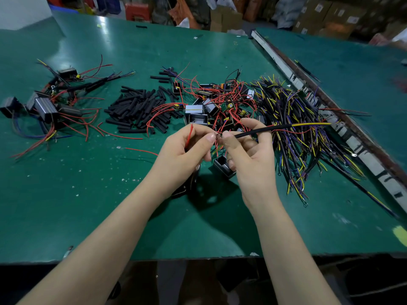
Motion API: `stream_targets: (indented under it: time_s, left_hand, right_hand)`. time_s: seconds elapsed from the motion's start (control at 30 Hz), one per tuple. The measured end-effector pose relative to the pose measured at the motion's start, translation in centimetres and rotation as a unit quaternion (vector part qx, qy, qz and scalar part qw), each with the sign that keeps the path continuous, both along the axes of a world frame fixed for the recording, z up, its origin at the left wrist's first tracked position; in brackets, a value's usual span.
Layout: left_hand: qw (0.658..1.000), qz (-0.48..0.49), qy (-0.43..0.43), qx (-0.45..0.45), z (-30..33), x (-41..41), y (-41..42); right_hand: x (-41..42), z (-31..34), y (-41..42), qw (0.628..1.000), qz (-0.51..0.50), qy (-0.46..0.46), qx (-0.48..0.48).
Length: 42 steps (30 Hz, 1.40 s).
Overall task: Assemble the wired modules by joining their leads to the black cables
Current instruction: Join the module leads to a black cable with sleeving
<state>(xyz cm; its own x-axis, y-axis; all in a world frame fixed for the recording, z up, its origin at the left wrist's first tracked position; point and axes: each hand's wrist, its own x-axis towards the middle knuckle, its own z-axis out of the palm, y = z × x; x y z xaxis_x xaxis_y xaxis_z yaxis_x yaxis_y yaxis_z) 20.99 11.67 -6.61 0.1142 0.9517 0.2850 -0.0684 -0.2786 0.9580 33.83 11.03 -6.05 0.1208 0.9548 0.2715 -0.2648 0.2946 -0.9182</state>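
The left grip pinches a red lead between thumb and forefinger, its free end standing up toward 12 o'clock; the right grip pinches the near end of a black cable that runs off toward 2 o'clock, yellow and purple cores showing past its sheath. The thumb tips nearly touch at the middle of the green counter, with bare wire ends between them. Both forearms reach in from 6 o'clock, hands raised above the surface. A small black module hangs or lies just under the right hand; which, cannot be told. At 10 o'clock lies a group of wired modules with red leads. Toward 11 o'clock sits a heap of short black tubes. At 12 o'clock is a tangle of loose modules and red wires, and at 2 o'clock a pile of black cables beside a metal rail
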Motion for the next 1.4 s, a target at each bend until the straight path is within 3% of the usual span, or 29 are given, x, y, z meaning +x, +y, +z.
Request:
stream_targets:
  time_s: [0.4, 0.53, 0.63, 0.77, 0.9, 1.13, 1.4]
  left_hand:
    - [0.997, 0.055, 0.022, 0.052, -0.07, -0.12, 0.00]
    - [0.998, 0.026, 0.014, 0.060, 0.24, 0.15, -0.16]
    - [0.999, 0.021, -0.005, 0.026, 0.19, 0.16, -0.04]
    - [0.996, 0.036, 0.054, 0.060, -0.06, 0.10, -0.04]
    - [0.996, 0.038, 0.045, 0.060, -0.14, 0.19, 0.05]
    - [0.997, 0.044, 0.051, 0.048, -0.33, 0.02, 0.20]
    - [0.998, 0.029, 0.034, 0.033, -0.24, 0.00, 0.24]
  right_hand:
    - [-0.06, -0.07, 0.01, 1.000, 0.000, -0.025, 0.003]
    - [0.09, 0.03, -0.02, 1.000, -0.012, -0.020, 0.009]
    - [0.09, 0.20, -0.12, 1.000, -0.016, -0.004, -0.002]
    - [0.21, 0.50, -0.19, 0.999, -0.023, 0.028, -0.010]
    - [0.34, 0.61, -0.12, 0.998, -0.029, 0.061, -0.012]
    - [0.03, 0.14, -0.13, 1.000, -0.018, -0.012, 0.002]
    - [0.16, 0.16, -0.11, 1.000, -0.023, -0.013, -0.003]
